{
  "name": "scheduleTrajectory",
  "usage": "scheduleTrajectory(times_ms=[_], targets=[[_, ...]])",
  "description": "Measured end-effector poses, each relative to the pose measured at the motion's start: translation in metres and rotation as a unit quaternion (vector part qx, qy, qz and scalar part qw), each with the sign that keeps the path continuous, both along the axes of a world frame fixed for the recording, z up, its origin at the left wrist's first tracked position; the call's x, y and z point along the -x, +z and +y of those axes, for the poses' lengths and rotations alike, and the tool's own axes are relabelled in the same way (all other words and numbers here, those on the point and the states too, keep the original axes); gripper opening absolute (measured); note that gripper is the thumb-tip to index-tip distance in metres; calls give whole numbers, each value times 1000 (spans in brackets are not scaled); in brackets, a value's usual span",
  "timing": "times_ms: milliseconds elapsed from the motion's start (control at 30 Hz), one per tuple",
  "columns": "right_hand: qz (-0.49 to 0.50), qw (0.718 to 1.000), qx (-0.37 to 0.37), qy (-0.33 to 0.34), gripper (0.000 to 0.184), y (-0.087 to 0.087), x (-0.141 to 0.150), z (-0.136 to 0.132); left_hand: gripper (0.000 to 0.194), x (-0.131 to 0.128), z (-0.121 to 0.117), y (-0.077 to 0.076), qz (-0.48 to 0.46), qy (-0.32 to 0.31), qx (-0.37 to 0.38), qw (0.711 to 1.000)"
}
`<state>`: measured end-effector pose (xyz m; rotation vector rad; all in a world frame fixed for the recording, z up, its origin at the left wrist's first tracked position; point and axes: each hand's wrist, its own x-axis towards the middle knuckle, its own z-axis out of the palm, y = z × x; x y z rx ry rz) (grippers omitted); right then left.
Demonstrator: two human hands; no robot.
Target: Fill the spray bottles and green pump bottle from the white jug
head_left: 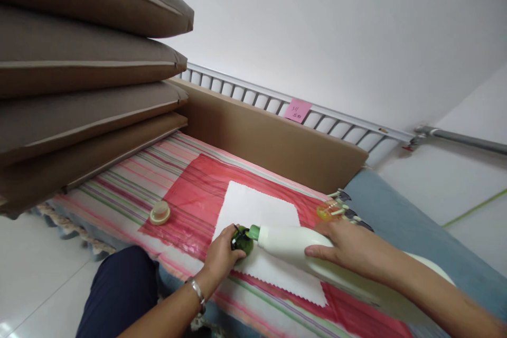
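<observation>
My left hand (221,252) is closed round a small dark-green round object with black parts (244,245); its exact kind I cannot make out. My right hand (344,245) grips a large pale, whitish-green bottle (291,244), tipped almost onto its side. The bottle's green spout (254,232) points left and meets or nearly meets the green object's edge. Below both lies a white cloth with zigzag edges (259,202), spread on a red plastic sheet (190,190). A cream cap with a translucent top (160,212) sits on the left.
Thick brown-grey cushions (87,74) are stacked on the left. A striped cloth (137,174) covers the surface. Behind stand a brown board (253,129) and a white radiator (237,92) bearing a pink note (298,110). Small yellow and dark items (331,209) lie beyond my right hand, partly hidden.
</observation>
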<state>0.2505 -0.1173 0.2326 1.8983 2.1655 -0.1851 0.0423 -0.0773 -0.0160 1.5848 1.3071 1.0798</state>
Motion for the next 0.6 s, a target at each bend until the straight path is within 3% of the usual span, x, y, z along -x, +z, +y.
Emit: scheduleTrajectory(times_ms=[600], targets=[[11, 1000, 7, 16, 38, 0, -2, 1, 63, -1, 0, -1, -5, 0, 1, 1000]])
